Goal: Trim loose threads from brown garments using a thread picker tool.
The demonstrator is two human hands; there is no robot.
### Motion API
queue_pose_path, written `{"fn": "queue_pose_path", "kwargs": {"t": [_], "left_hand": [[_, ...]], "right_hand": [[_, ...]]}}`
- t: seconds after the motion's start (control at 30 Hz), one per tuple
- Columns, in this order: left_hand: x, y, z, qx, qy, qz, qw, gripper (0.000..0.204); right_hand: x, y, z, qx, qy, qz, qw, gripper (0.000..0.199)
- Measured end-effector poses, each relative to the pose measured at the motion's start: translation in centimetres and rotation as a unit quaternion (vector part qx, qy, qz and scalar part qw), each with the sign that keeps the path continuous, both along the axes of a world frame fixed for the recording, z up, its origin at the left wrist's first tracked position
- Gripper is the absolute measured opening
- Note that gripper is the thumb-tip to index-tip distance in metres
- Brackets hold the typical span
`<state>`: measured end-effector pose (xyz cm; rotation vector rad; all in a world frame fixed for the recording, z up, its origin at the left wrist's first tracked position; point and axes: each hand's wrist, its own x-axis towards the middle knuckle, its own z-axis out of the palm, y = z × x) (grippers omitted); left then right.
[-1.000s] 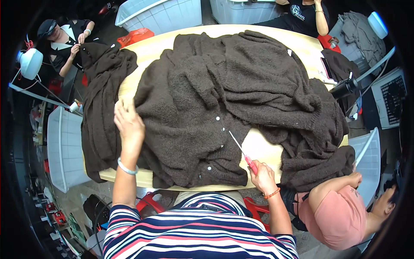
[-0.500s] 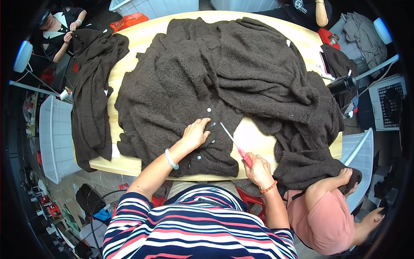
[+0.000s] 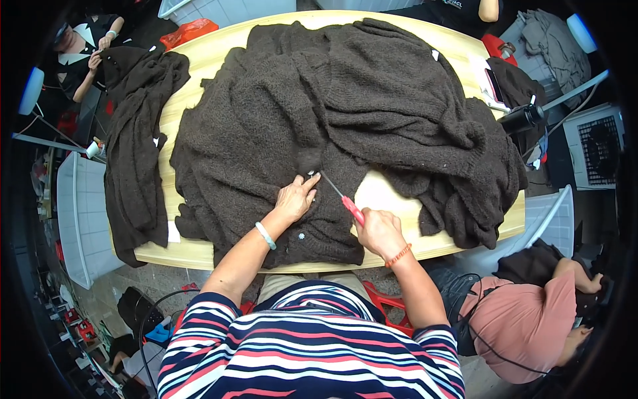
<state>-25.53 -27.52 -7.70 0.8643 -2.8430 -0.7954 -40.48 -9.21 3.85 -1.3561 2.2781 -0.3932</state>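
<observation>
A dark brown knitted cardigan (image 3: 252, 146) lies spread before me, with pale round buttons along its front edge. My left hand (image 3: 294, 199) rests on the knit with its fingers apart, their tips beside a button (image 3: 311, 173). Lower on the same edge is another button (image 3: 302, 236). My right hand (image 3: 380, 233) is closed around the red handle of a thin metal-shafted hand tool (image 3: 352, 209). The shaft points up and left, its tip close to my left fingertips and the button. Whether the tip touches the cloth, I cannot tell.
More brown knitwear (image 3: 399, 86) is heaped across the wooden table (image 3: 199, 256), and another piece (image 3: 136, 153) hangs over its left end. A black cylinder (image 3: 522, 120) stands at the right. Plastic bins (image 3: 76, 219) flank the table. A person in pink (image 3: 512, 319) bends at the lower right.
My right hand has moved up and left, bringing the tool tip to my left fingertips. The left hand has shifted slightly. The person in pink has drawn a brown garment off the table's right end.
</observation>
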Motion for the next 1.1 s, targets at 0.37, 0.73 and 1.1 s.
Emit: {"fn": "queue_pose_path", "kwargs": {"t": [0.37, 0.73, 1.1], "left_hand": [[0.7, -0.1, 0.1, 0.022, 0.021, 0.009, 0.999, 0.049], [1.0, 0.3, -0.2, 0.035, -0.012, -0.008, 0.999, 0.062], [1.7, 1.8, 0.1, 0.118, 0.129, 0.130, 0.976, 0.068]], "right_hand": [[1.7, 3.4, 1.7, 0.125, -0.076, 0.083, 0.986, 0.023], [1.2, 3.4, 1.5, 0.102, -0.070, 0.064, 0.990, 0.023], [1.7, 7.4, 2.4, 0.115, -0.064, -0.005, 0.991, 0.018]]}}
